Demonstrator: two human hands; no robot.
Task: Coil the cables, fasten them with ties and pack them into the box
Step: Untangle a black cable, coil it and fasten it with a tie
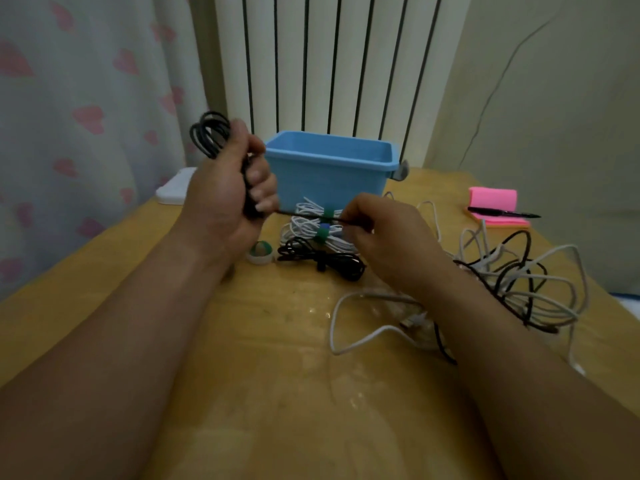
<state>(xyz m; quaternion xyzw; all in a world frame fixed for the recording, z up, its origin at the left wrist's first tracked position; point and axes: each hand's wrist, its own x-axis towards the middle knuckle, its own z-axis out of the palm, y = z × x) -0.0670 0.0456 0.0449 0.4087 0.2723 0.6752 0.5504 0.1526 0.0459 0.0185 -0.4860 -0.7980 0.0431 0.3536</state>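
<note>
— Two bare forearms (121, 323) reach in from the bottom edge over a yellow wooden tabletop (242, 358).

— What are the hands doing?

— The left hand (221, 195) is raised at upper left. Its fingers (265, 190) are curled tight round a coil (207, 136) of black cable, and the loops stand out above the fist. The right hand (377, 233) sits lower and to the right. It pinches the same cable's free strand (304, 216) between thumb and fingertips.

— How does that strand lie?

— It is taut and almost level, running from under the left fist across to the right hand and dipping a little toward the right. The left hand anchors the coil and the right hand holds the slack. In my judgement, the next loop means carrying the strand leftward, back to the fist.

— Where is the box?

— The blue box (329, 174) stands open just behind the hands, between them and nearer the left one. No cable shows in the part of its inside that is visible.

— And the other cables?

— White bundles (304, 230) with green and blue ties lie in front of the box, directly beneath the strand. A tied black bundle (322, 263) lies nearer the person. A roll of ties (260, 252) sits just left of it, below the left hand. A tangle (519, 289) of loose white and black cables sprawls to the right, partly under the right forearm, not yet coiled.
</note>
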